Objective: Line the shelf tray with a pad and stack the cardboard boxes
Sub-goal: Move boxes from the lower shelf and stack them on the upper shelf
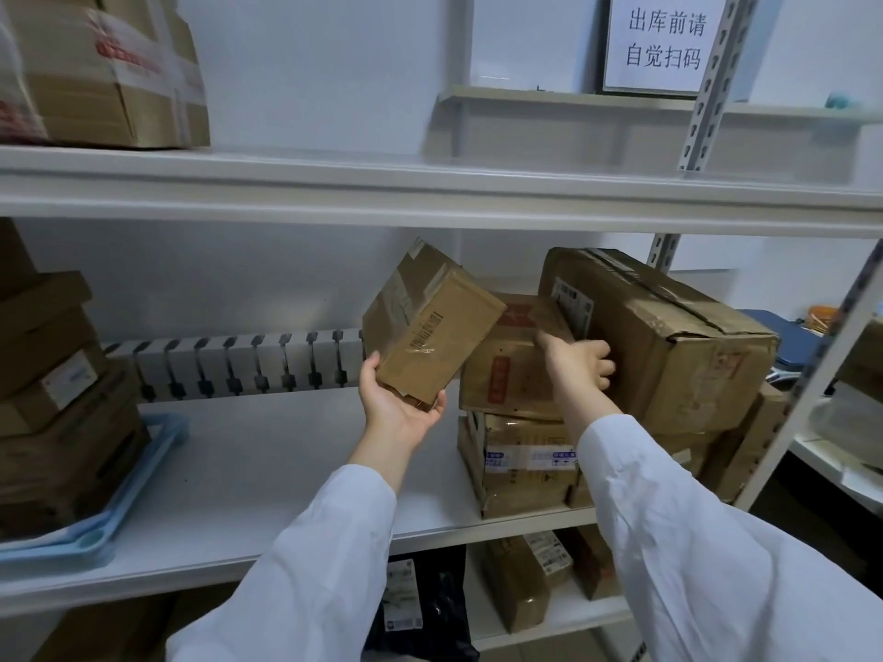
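My left hand [399,404] grips the lower corner of a small cardboard box [430,327], which is tilted in the air above the middle shelf. My right hand [580,363] presses its fingers on the left end of a large tilted cardboard box [669,336]. That large box leans on a stack at the shelf's right. Between my hands a red-marked box [506,370] rests on a taped box [521,465]. At the left, a light blue tray [119,494] holds a stack of boxes [57,403], with a white pad edge showing under them.
The white middle shelf [267,470] lies between the tray and the right stack. A slotted metal rail [239,365] rests at the back. More boxes sit on the top shelf [105,69] and on the lower shelf [525,575]. A metal upright [812,375] stands at the right.
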Action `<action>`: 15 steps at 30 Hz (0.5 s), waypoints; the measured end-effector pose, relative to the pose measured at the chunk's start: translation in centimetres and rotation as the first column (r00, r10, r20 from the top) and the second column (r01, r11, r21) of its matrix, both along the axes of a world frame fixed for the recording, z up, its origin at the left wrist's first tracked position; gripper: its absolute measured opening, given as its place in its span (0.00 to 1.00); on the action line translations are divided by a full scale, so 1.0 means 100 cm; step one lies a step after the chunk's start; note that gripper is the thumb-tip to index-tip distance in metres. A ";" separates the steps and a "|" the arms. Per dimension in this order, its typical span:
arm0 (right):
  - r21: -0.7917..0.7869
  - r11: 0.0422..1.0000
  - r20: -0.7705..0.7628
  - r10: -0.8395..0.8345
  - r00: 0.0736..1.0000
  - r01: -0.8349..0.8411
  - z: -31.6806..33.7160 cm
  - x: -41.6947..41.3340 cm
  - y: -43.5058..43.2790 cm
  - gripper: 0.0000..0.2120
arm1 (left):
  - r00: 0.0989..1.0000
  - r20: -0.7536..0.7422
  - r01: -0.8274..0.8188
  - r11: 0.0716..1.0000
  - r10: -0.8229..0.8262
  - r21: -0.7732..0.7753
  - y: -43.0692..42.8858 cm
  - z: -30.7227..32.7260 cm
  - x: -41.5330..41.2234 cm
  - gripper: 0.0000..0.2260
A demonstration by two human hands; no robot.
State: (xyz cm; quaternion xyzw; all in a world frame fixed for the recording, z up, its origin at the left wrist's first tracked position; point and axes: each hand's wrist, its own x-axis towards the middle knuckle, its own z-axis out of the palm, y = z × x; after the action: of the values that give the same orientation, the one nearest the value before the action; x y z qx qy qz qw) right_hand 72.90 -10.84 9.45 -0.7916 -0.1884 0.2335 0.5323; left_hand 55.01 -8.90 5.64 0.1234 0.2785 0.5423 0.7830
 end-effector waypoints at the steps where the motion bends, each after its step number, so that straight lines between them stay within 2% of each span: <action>1: 0.055 0.998 -0.076 -0.005 0.997 0.009 -0.002 0.000 -0.001 0.40 | 1.000 0.002 0.000 1.000 0.000 0.001 0.001 0.000 0.000 0.19; 4: 0.230 0.972 -0.299 0.023 0.954 0.049 -0.009 0.003 0.000 0.41 | 1.000 0.001 -0.005 1.000 0.005 0.005 0.004 0.002 -0.004 0.19; 7: 0.296 0.955 -0.426 0.128 0.896 0.004 -0.011 -0.001 -0.003 0.35 | 1.000 -0.014 -0.006 1.000 0.006 0.007 0.007 0.002 -0.007 0.19; 12: 0.345 0.935 -0.495 0.257 0.830 -0.084 -0.012 0.003 -0.006 0.12 | 0.999 -0.045 0.016 1.000 -0.015 0.010 0.011 0.002 -0.009 0.19; 15: 0.327 0.938 -0.495 0.273 0.825 -0.114 -0.011 0.000 -0.009 0.10 | 0.999 -0.043 0.035 0.999 -0.034 0.020 0.012 0.003 -0.009 0.19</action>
State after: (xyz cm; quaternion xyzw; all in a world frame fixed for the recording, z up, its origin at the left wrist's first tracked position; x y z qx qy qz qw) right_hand 72.90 -11.70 8.40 -0.5875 -0.1445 0.4678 0.6443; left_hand 54.07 -7.70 5.99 0.1479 0.2873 0.5290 0.7847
